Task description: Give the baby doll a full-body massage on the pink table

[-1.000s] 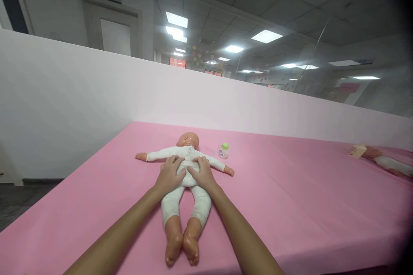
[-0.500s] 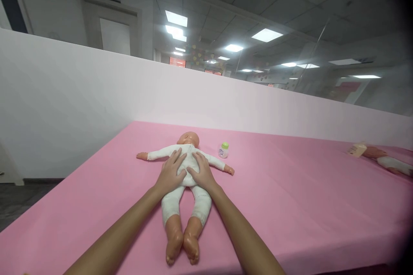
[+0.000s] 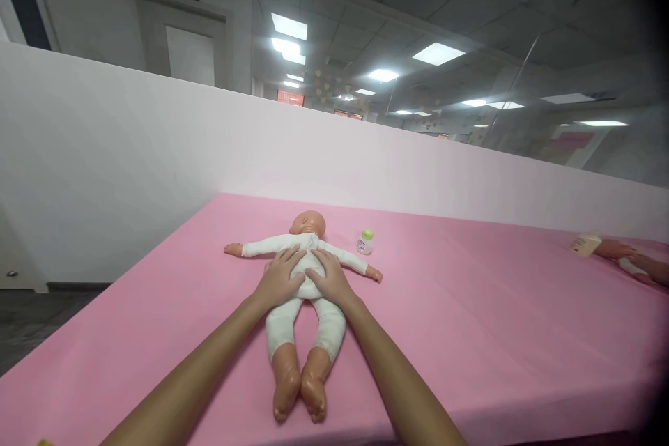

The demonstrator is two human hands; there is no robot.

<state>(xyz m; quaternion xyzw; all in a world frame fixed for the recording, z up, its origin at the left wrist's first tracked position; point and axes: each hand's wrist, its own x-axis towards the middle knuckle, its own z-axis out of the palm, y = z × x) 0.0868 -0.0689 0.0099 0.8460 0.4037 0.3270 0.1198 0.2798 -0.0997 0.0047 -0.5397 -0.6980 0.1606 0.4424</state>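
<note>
A baby doll in a white suit lies on its back on the pink mat, arms spread, bare feet toward me. My left hand rests palm-down on the left side of its belly. My right hand rests palm-down on the right side, thumbs nearly meeting over the middle. Both hands lie flat with fingers spread toward the doll's chest; neither grips anything.
A small white bottle with a green cap stands just right of the doll's head. A second doll with a cream bottle lies at the far right. A white partition wall runs behind the mat.
Both hands have slid slightly up the doll's belly toward the chest. The camera view has shifted a little, so the doll sits slightly lower and to the right.
</note>
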